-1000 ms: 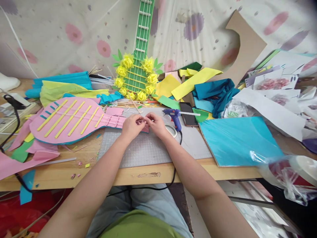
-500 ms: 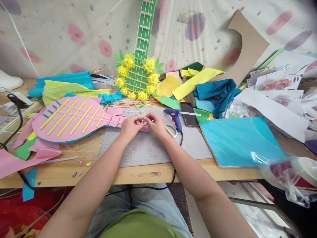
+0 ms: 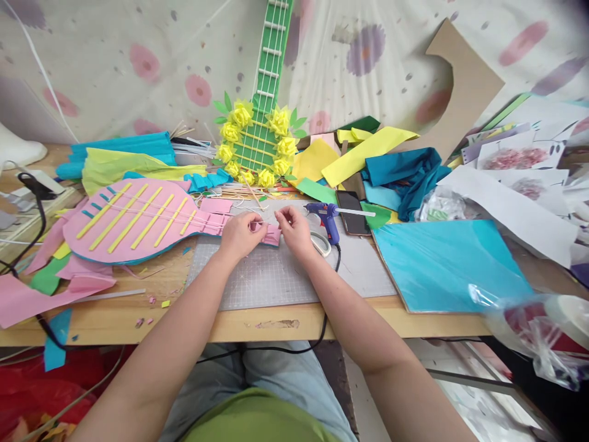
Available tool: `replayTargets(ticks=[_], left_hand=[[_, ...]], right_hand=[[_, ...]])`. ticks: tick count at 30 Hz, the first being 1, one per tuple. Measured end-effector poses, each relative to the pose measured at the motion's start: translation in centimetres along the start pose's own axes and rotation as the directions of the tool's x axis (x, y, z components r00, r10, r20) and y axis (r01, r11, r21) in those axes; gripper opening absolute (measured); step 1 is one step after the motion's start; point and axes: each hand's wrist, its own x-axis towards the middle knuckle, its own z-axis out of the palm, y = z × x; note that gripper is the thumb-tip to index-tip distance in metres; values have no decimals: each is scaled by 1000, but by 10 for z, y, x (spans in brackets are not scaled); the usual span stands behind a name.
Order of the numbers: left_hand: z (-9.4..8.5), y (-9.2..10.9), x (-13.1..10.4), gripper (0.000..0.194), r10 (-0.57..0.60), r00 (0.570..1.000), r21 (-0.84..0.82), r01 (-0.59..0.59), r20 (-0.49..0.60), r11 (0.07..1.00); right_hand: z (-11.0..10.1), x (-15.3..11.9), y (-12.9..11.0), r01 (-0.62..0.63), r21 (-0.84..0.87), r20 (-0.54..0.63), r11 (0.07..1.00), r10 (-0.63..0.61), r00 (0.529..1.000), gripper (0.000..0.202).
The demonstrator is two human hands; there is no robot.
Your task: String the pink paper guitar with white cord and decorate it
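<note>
A pink paper guitar with yellow strips and thin white strings lies on its side, its neck pointing right over the grey cutting mat. My left hand is closed at the neck, thumb and forefinger pinched on something too small to make out, by the strings. Just right of it, my right hand is pinched near the pink neck end; what its fingertips hold is hidden or too small to see. Right of my hands are a blue glue gun and a roll of tape, partly behind my wrist.
A green guitar with yellow paper flowers leans at the back. A phone, coloured paper scraps and a blue board lie to the right. The glue gun's black cord runs over the table's front edge.
My right hand has moved slightly right and up, away from my left hand, opening a gap that shows the pink neck end. My left hand stays nearly in place.
</note>
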Motion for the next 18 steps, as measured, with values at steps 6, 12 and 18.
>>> replayTargets(ticks=[6, 12, 18], left_hand=[[-1, -2, 5, 20, -63, 997, -361, 42, -45, 932], [4, -2, 2, 22, 22, 999, -338, -32, -34, 941], [9, -8, 2, 27, -85, 995, -345, 99, 57, 933]], right_hand=[[0, -1, 5, 1, -232, 62, 973, 14, 998, 17], [-1, -7, -6, 177, -303, 196, 936, -121, 973, 14], [-6, -9, -10, 271, -322, 269, 907, -186, 945, 16]])
